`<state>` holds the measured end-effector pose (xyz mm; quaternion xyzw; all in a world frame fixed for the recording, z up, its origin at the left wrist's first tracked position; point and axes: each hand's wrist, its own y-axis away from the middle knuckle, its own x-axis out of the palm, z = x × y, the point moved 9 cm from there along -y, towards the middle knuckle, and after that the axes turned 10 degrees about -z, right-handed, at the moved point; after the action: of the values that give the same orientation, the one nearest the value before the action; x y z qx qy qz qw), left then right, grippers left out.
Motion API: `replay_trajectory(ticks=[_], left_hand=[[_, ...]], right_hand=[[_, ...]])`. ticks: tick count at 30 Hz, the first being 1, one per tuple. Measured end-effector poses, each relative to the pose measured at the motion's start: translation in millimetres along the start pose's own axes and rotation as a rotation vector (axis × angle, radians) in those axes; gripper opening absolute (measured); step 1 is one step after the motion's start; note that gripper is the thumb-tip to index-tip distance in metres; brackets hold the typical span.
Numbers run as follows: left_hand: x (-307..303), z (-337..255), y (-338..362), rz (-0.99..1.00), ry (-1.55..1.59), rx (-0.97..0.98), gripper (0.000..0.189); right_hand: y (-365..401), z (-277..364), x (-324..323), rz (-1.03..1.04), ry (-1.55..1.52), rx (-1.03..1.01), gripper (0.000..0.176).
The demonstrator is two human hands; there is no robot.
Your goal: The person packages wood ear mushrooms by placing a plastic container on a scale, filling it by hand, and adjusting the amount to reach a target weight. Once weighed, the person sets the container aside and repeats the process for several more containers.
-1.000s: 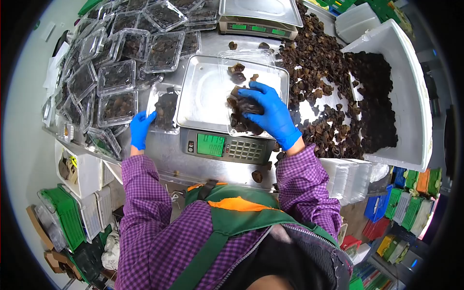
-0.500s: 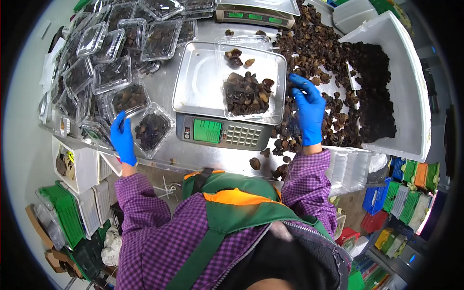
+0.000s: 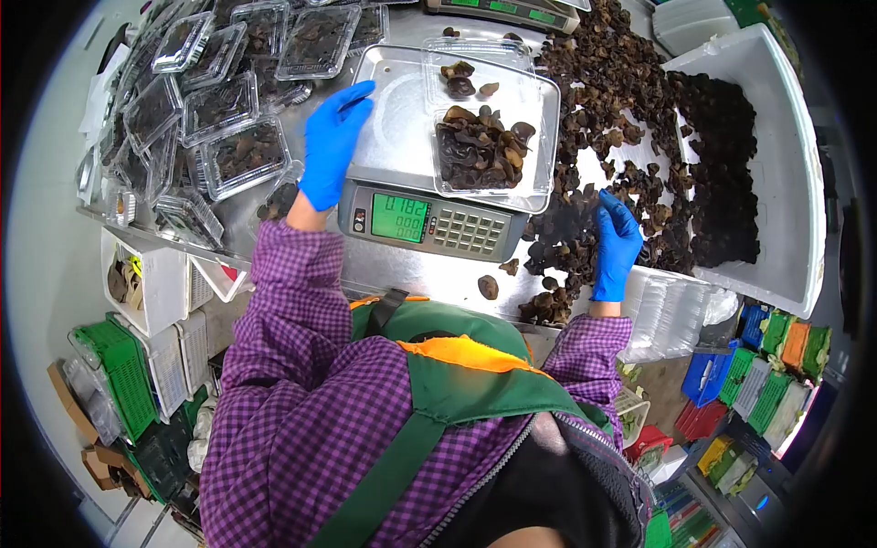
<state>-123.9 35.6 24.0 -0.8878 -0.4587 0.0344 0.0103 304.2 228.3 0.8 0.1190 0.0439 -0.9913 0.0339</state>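
Fungus (image 3: 482, 151) — in container (image 3: 513, 80), on scale (image 3: 468, 230)

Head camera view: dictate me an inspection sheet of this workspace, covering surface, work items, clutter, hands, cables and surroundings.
Surface: metal table, partly covered by loose mushrooms, likely wood ear.
Job's things: digital scale bearing an open plastic clamshell with mushrooms; white box at right.
Clutter: filled clamshells overlapping at left.
Hands: left hand by the scale pan, holding nothing visible; right hand at the loose mushrooms, grip unclear.
Cables: nothing seen.
Surroundings: green crate lower left, blue crate lower right.
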Motion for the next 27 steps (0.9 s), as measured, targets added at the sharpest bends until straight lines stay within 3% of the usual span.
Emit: replay_trajectory(ticks=[2, 4, 6, 9, 11, 13, 17, 23, 27], left_hand=[[26, -1, -10, 0.035, -0.027, 0.03, 0.039], [52, 17, -15, 0.115, -0.008, -0.176, 0.054], [71, 21, -17, 0.149, 0.025, -0.26, 0.06], [96, 45, -25, 0.199, 0.069, -0.417, 0.068], [105, 49, -34, 0.184, 0.152, -0.392, 0.066], [115, 48, -38, 0.184, 0.21, -0.382, 0.062], [123, 20, -42, 0.169, 0.331, -0.355, 0.047], [122, -23, -46, 0.193, 0.313, -0.224, 0.046], [120, -33, -49, 0.254, 0.297, -0.122, 0.046]], right_hand=[[-3, -1, 0, 0.001, 0.022, -0.02, 0.025], [-4, -6, 1, 0.003, 0.03, -0.012, 0.025], [-7, -5, 2, -0.002, 0.038, -0.009, 0.025], [-2, 2, 9, -0.037, -0.198, 0.227, 0.03], [-2, 16, 29, -0.005, -0.482, 0.37, 0.032], [1, 49, 60, 0.103, -0.651, 0.353, 0.034], [-1, 60, 119, 0.262, -0.686, 0.322, 0.032], [-8, 50, 136, 0.196, -0.752, 0.404, 0.029], [-15, 50, 108, 0.103, -0.77, 0.341, 0.027]])
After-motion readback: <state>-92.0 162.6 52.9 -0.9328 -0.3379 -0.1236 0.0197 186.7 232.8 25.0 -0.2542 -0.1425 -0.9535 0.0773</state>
